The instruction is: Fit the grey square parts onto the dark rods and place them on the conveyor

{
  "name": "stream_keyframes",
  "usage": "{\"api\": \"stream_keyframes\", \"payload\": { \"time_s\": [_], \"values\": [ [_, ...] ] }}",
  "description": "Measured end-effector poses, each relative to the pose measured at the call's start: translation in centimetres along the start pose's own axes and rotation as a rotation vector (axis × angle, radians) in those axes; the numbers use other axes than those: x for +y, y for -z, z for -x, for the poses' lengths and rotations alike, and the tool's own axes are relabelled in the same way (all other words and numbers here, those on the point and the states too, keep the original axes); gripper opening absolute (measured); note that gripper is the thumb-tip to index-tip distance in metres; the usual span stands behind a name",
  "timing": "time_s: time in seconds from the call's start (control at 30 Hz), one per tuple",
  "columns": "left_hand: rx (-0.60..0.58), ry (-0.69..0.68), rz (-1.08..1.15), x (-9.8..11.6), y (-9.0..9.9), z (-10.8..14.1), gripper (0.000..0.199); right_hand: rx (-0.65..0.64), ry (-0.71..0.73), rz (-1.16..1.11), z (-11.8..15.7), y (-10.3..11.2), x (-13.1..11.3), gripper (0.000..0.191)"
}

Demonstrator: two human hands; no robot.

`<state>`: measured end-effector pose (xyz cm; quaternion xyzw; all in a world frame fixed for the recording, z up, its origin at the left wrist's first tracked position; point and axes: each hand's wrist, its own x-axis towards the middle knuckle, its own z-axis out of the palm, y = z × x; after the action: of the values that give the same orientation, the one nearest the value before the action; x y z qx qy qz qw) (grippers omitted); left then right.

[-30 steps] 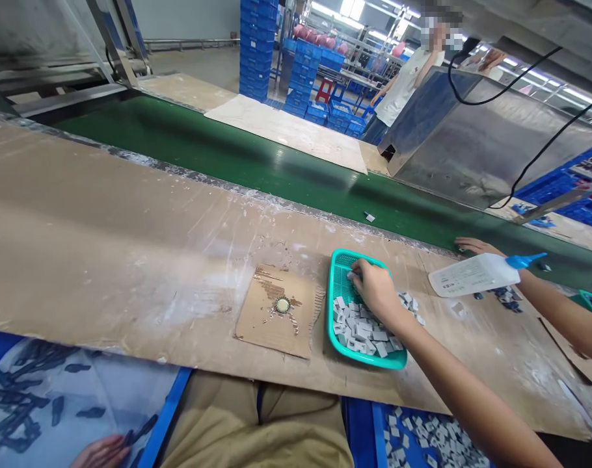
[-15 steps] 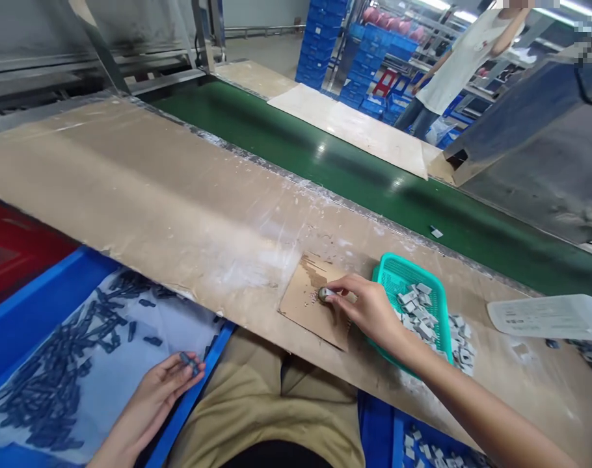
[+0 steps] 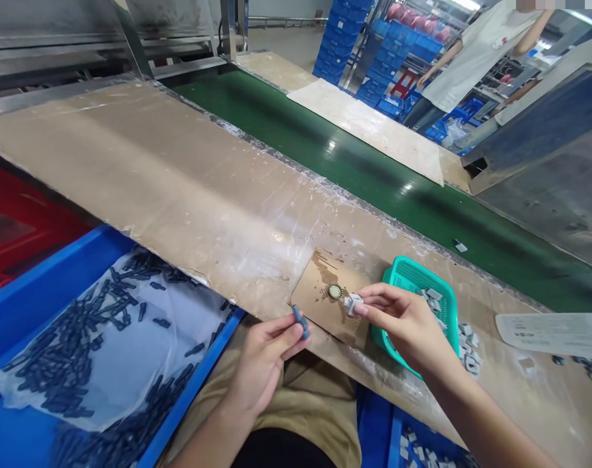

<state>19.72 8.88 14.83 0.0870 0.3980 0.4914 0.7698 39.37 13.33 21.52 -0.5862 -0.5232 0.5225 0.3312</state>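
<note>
My left hand (image 3: 271, 348) pinches a small dark blue-grey plastic part (image 3: 300, 322) near the front edge of the board. Between the thumb and fingers of my right hand (image 3: 406, 318) is a small pale grey plastic block (image 3: 353, 304), held above a piece of cardboard (image 3: 311, 286). A small round dish with a metallic rim (image 3: 335, 291) sits on that cardboard, beside dark wet-looking stains. The two held pieces are apart from each other. Behind my right hand stands a green plastic basket (image 3: 398, 270) with more grey blocks (image 3: 432, 298), partly hidden by the hand.
A blue bin (image 3: 76, 263) at left holds many dark parts (image 3: 66, 351) on a white sheet. Loose grey blocks lie right of the basket, near a translucent container (image 3: 550, 333). Beyond the board runs a green conveyor belt (image 3: 369, 179). Other people (image 3: 476, 58) stand at the back.
My left hand has moved right and up from the bin's edge with the dark part. My right hand has drawn back from the round dish, which now shows, holding the grey block.
</note>
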Motion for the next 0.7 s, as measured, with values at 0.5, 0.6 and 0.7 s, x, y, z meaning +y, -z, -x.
{"api": "stream_keyframes", "payload": {
  "time_s": [0.5,0.6,0.7],
  "values": [
    [-0.100,-0.247,-0.288,-0.9,-4.0,-0.3,0.015,-0.056,0.007,0.081,2.6,-0.8,-1.3,0.022],
    [-0.117,-0.394,-0.480,-0.2,-4.1,-1.4,0.007,-0.056,0.033,0.123,2.0,-1.0,-1.3,0.022],
    [-0.150,-0.427,-0.575,0.8,-4.1,-2.6,0.019,0.008,0.078,0.170,-1.0,0.0,-0.4,0.026]
  ]
}}
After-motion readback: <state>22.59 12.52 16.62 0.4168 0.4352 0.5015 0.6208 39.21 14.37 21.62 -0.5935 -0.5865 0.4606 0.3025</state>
